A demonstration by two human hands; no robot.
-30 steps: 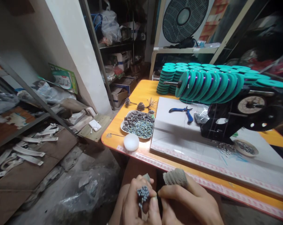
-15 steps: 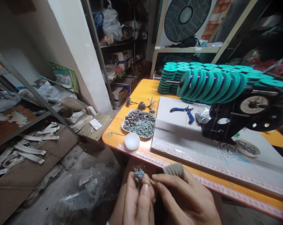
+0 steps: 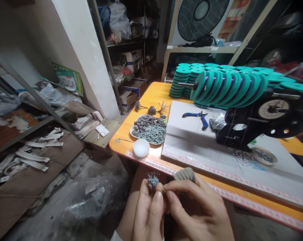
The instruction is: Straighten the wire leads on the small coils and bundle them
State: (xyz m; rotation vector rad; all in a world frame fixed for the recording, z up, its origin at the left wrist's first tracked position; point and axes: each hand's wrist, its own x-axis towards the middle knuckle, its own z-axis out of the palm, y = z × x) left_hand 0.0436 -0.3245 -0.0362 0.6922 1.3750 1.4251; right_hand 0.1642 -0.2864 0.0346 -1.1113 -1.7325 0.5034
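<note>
Low in the frame, my left hand (image 3: 149,214) is closed around a bundle of thin pieces with blue tips (image 3: 153,180), fine wire ends sticking up from it. My right hand (image 3: 201,207) meets it from the right, thumb and index finger pinched at the left thumb. Something thin and small shows between those fingertips; its kind is too small to make out. A grey-green fabric sleeve (image 3: 185,174) covers one finger of the right hand. Beyond the hands, a shallow tray (image 3: 151,143) holds grey cylinders and small blue-green pieces, with a round white object (image 3: 141,148) in front.
Blue-handled pliers (image 3: 203,121) lie on a pale board (image 3: 191,149). A black winding machine (image 3: 233,134) carries a row of green discs (image 3: 226,87), with more stacked behind. A small dish (image 3: 275,161) of metal bits stands at right. Wire bundles (image 3: 152,110) lie behind the tray.
Both hands and the bundle sit slightly higher and further right in view, while the table appears a little higher. The left hand keeps its hold; the right fingertips remain pinched beside it.
</note>
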